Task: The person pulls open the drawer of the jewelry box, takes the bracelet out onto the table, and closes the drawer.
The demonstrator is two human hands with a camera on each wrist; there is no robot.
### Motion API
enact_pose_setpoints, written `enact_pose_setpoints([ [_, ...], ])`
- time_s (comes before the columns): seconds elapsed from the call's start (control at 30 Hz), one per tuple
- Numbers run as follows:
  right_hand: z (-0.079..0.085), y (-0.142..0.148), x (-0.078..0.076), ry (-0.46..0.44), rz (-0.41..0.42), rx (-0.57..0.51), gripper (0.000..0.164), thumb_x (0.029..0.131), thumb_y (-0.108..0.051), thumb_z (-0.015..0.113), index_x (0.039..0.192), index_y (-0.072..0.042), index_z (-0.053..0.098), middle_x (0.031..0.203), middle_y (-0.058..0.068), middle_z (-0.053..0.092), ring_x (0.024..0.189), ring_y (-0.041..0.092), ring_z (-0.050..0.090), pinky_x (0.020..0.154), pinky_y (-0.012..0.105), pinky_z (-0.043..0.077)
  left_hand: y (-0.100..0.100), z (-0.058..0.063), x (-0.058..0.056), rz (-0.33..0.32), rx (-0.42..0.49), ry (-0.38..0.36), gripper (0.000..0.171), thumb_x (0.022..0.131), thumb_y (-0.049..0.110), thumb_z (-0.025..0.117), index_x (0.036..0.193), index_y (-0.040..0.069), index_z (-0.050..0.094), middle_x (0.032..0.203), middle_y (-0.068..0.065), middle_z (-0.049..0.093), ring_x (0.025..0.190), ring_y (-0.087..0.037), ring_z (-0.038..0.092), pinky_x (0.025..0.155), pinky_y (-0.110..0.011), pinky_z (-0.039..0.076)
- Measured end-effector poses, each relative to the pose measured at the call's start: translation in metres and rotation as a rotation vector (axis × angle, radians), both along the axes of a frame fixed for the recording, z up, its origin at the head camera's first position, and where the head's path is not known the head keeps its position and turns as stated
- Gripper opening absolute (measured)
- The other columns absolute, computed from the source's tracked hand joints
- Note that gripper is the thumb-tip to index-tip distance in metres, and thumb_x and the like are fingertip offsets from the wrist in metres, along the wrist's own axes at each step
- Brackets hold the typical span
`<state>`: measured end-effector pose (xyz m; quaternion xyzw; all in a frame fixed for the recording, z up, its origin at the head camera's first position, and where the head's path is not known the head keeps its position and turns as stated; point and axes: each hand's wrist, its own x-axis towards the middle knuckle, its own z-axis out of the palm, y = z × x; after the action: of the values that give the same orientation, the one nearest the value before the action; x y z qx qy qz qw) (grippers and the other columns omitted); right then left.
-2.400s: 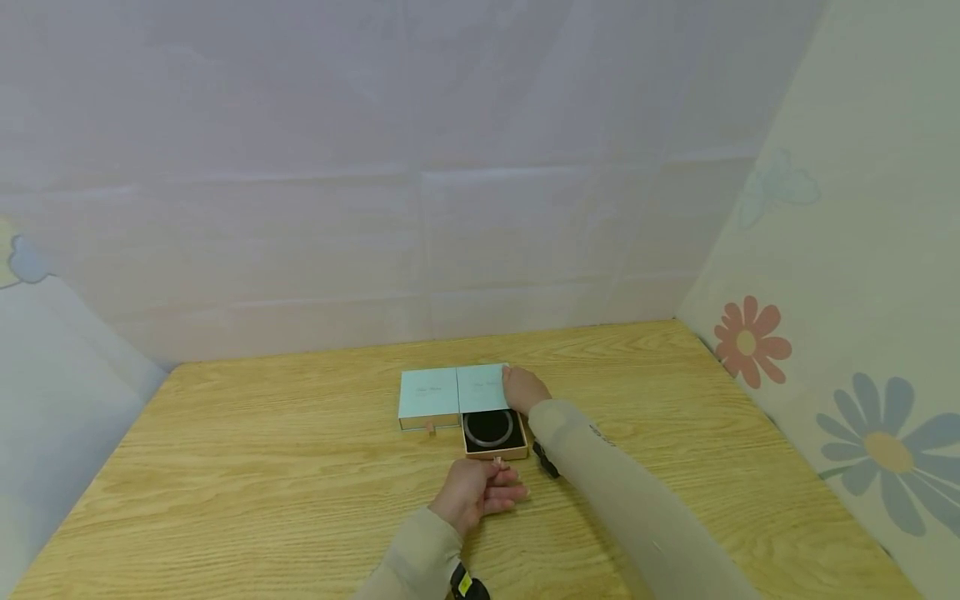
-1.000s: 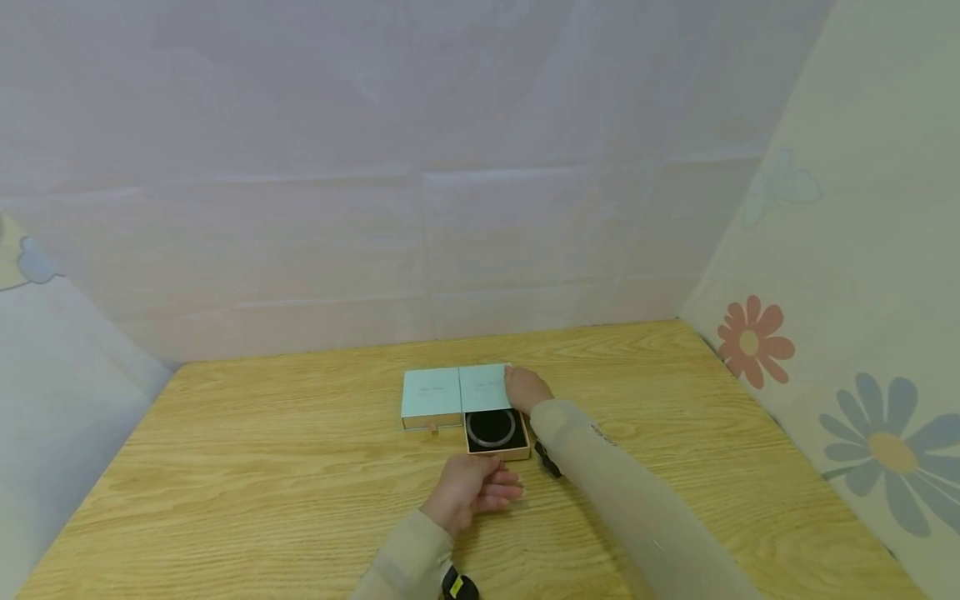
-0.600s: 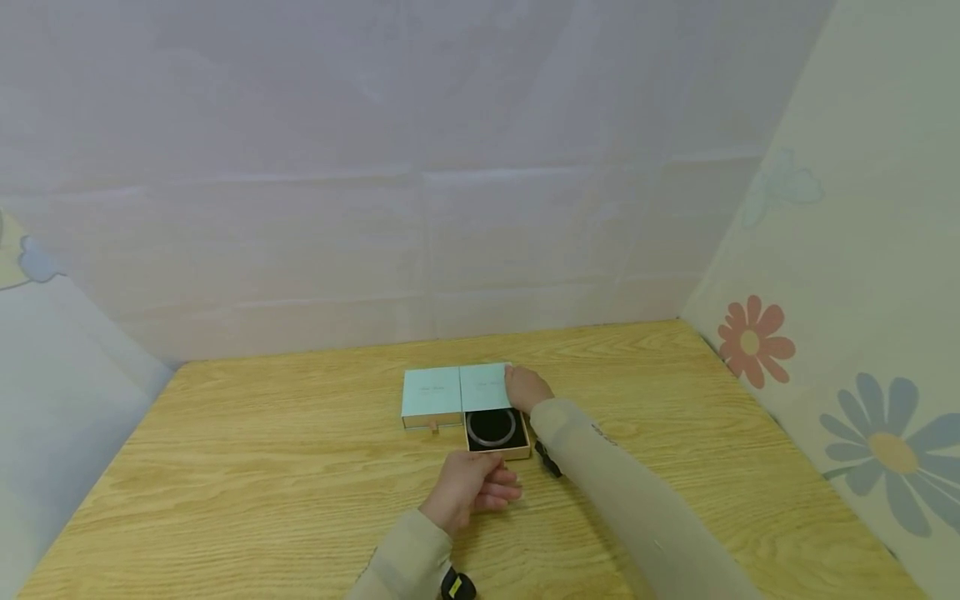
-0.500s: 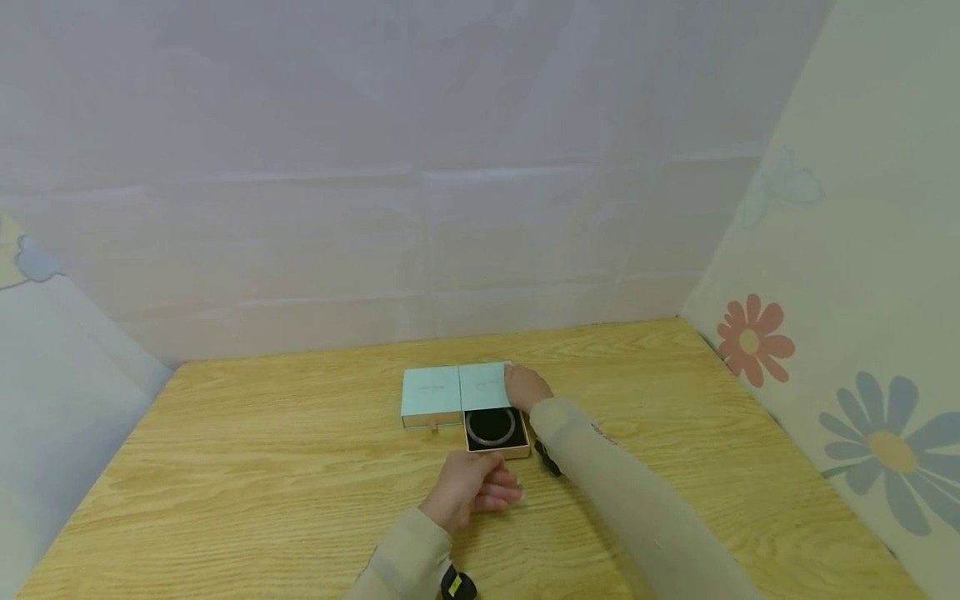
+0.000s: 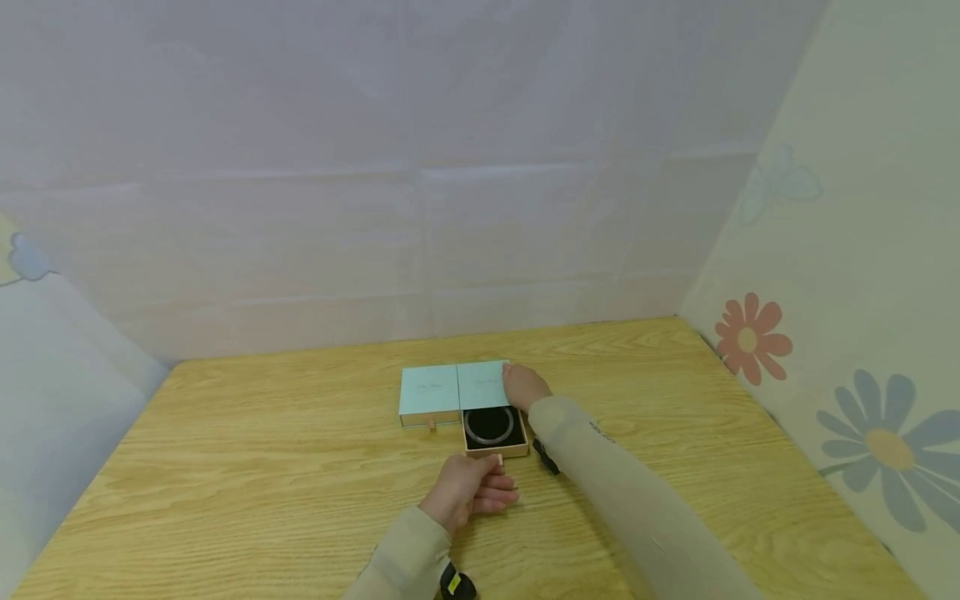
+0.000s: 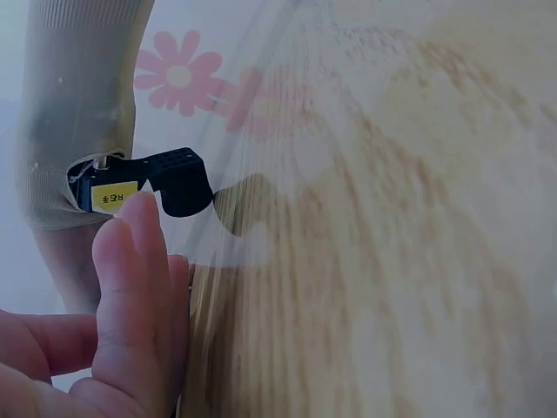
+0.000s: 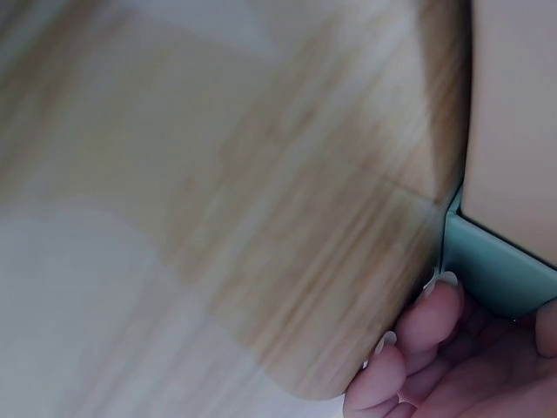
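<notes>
Two pale blue drawer boxes stand side by side on the wooden table in the head view. The left box (image 5: pixel 429 392) has its drawer in. From the right box's sleeve (image 5: pixel 482 384) a drawer (image 5: pixel 517 438) sticks out towards me, with a clear ring-shaped bangle (image 5: pixel 512 427) on its black lining. My left hand (image 5: pixel 467 492) pinches the small pull tab (image 5: pixel 500 459) at the drawer's front, its other fingers loosely extended. My right hand (image 5: pixel 527 387) grips the sleeve's right side; its fingertips (image 7: pixel 432 315) lie along the blue sleeve in the right wrist view.
The wooden tabletop (image 5: pixel 262 467) spreads around the boxes. A pale cloth wall (image 5: pixel 337 250) rises behind it, and a flower-printed wall (image 5: pixel 840 275) stands at the right. The left box carries its own small tab (image 5: pixel 431 425).
My left hand has shifted slightly at the drawer's front, and the tab's end shows again beside the thumb. The drawer, both boxes and my right hand look unmoved.
</notes>
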<state>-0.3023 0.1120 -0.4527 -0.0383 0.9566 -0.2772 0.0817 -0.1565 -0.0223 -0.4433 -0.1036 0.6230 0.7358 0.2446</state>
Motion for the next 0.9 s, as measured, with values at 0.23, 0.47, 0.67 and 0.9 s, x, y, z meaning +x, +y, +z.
enact_pose_setpoints([
  [0.23, 0.0011, 0.0000, 0.0018, 0.004, 0.005, -0.007, 0.054, 0.109, -0.026, 0.021, 0.064, -0.008, 0.046, 0.061, 0.008, 0.046, 0.054, 0.020, 0.041, 0.070, 0.040, 0.045, 0.0005, -0.0023, 0.0014, -0.002, 0.010, 0.011, 0.038, 0.104, 0.016, 0.047, 0.125, -0.015, 0.048, 0.086, -0.014, 0.070, 0.064, -0.014, 0.070, 0.057, -0.023, 0.056],
  [0.47, 0.0027, -0.0001, 0.0014, -0.011, -0.007, 0.008, 0.054, 0.109, -0.027, 0.022, 0.070, -0.005, 0.053, 0.067, 0.010, 0.051, 0.061, 0.023, 0.047, 0.076, 0.042, 0.047, 0.0030, -0.0039, 0.0003, 0.004, 0.076, 0.005, 0.037, 0.105, 0.011, 0.043, 0.128, -0.017, 0.045, 0.089, -0.013, 0.072, 0.072, -0.015, 0.071, 0.060, -0.022, 0.056],
  [0.67, 0.0032, -0.0003, 0.0032, -0.013, -0.004, -0.014, 0.056, 0.109, -0.027, 0.022, 0.064, -0.007, 0.047, 0.058, 0.007, 0.043, 0.052, 0.019, 0.038, 0.065, 0.038, 0.043, 0.0039, -0.0074, 0.0002, 0.017, 0.123, -0.026, 0.030, 0.104, 0.005, 0.041, 0.124, -0.016, 0.049, 0.082, -0.007, 0.071, 0.075, -0.015, 0.071, 0.059, -0.020, 0.055],
  [0.9, 0.0047, -0.0011, 0.0046, -0.018, -0.006, -0.008, 0.055, 0.109, -0.028, 0.021, 0.064, -0.008, 0.046, 0.059, 0.007, 0.041, 0.053, 0.019, 0.038, 0.071, 0.040, 0.044, 0.0037, -0.0082, 0.0001, 0.023, 0.148, -0.039, 0.033, 0.103, 0.005, 0.043, 0.129, -0.016, 0.045, 0.081, -0.006, 0.069, 0.076, -0.015, 0.071, 0.059, -0.019, 0.054],
])
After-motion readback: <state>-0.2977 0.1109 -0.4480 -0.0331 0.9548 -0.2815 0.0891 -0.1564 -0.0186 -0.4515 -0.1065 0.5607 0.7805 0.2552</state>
